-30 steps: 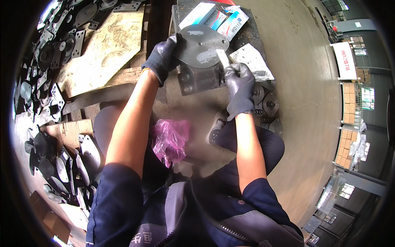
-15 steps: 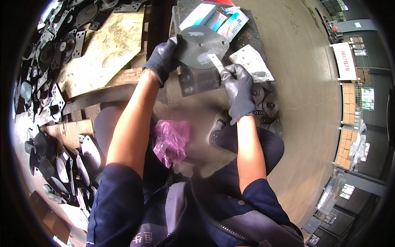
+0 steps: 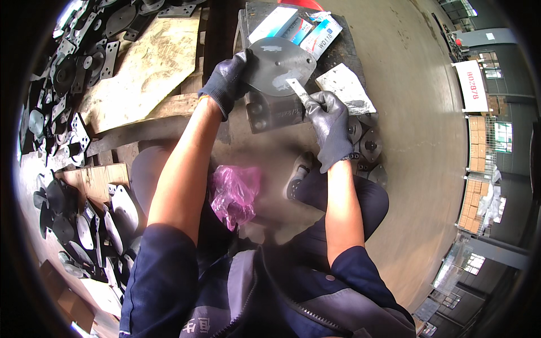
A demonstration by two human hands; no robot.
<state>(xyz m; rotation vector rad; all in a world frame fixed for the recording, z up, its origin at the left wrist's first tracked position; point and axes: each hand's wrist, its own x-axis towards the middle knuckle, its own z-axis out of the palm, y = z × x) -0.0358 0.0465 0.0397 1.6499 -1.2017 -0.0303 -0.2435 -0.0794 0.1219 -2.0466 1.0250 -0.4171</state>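
Observation:
In my gloved left hand (image 3: pixel 225 84), closed on its left edge, is a dark grey rounded metal plate (image 3: pixel 262 70) with small holes. Two pale grey smears show on the plate's face, at the top and lower right. My gloved right hand (image 3: pixel 332 127) grips a narrow light-coloured scraper (image 3: pixel 297 89), whose tip lies at the lower-right smear. Beneath the plate is a dark metal block (image 3: pixel 276 115) with holes in its side. A white sheet or board (image 3: pixel 346 87) with dark stains lies just beyond my right hand.
Blue and white cartons (image 3: pixel 321 36) lie on the dark bench (image 3: pixel 346 50), near a red container (image 3: pixel 309 4). A pink plastic bag (image 3: pixel 235 194) is between my legs. Many metal plates (image 3: pixel 65 205) are piled at left, around a wooden board (image 3: pixel 143 67). More metal parts (image 3: pixel 370 143) sit right of my hand.
My right hand and the scraper have shifted slightly toward me and to the right over the smear. My left hand keeps hold of the plate, nearly still.

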